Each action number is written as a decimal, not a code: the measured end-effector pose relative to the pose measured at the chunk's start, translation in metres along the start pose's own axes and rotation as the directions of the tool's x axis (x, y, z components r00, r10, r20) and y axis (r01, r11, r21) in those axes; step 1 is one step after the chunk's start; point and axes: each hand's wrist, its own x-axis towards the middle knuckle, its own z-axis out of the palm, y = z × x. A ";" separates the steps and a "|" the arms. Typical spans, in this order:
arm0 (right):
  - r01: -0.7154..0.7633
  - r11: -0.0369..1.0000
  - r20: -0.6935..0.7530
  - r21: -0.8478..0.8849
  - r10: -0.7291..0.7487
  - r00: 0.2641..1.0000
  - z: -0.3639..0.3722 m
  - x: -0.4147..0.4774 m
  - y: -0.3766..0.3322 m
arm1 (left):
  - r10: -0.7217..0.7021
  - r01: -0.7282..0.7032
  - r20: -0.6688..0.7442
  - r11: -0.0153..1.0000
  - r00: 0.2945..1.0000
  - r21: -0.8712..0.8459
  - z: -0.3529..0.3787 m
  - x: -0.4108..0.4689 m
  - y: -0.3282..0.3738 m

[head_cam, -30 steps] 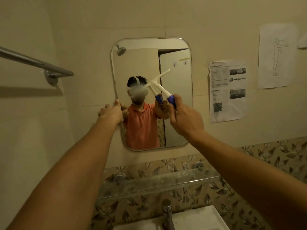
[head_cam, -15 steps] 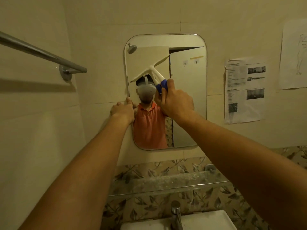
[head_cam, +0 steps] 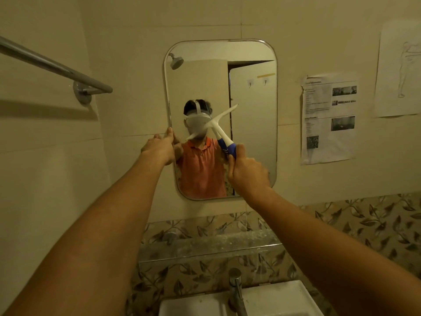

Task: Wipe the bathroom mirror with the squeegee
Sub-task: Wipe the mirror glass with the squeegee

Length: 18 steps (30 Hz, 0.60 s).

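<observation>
Landmark = rounded-corner rectangular wall mirror [head_cam: 252, 106], frameless, mounted on cream tiled wall

Task thing: white-bladed squeegee with blue grip [head_cam: 222, 131] is at mirror centre. Blade tilted, high end toward mirror's right, low end toward its left and motion-blurred. Blade looks to be on the glass: the handle's reflection meets the handle at the neck

Grips:
- right hand [head_cam: 247, 173] wrapped tight round the blue grip, in front of mirror's lower right quarter
- left hand [head_cam: 159, 148] clamps mirror's left edge at mid height, thumb on the front face; the fingers behind the edge show only in the reflection

Edges / room:
- glass above the blade is open up to the top edge; right strip of glass also open
- below the blade, the right hand and forearm cover part of the lower glass
- chrome towel rail [head_cam: 52, 65] left of mirror, well apart
- printed paper sheet [head_cam: 328, 119] right of mirror, near; line-drawing sheet [head_cam: 401, 69] further right
- glass shelf [head_cam: 209, 249] below mirror, dusty, on a leaf-pattern tile band [head_cam: 364, 220]
- chrome tap [head_cam: 237, 290] and white basin [head_cam: 273, 299] below the shelf

Light dim, yellow
</observation>
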 end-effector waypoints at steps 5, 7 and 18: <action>-0.022 1.000 0.059 -0.018 0.023 0.998 0.008 -0.022 0.019 | -0.009 0.009 -0.015 1.000 1.000 -0.009 0.002 0.000 0.001; -0.034 0.999 0.080 -0.029 0.036 0.996 0.012 -0.031 0.028 | -0.020 0.020 -0.022 1.000 1.000 -0.012 0.002 0.001 0.002; -0.103 0.990 0.135 -0.097 0.116 0.984 0.029 -0.064 0.053 | -0.039 0.039 -0.038 0.999 0.999 0.009 0.004 0.000 0.005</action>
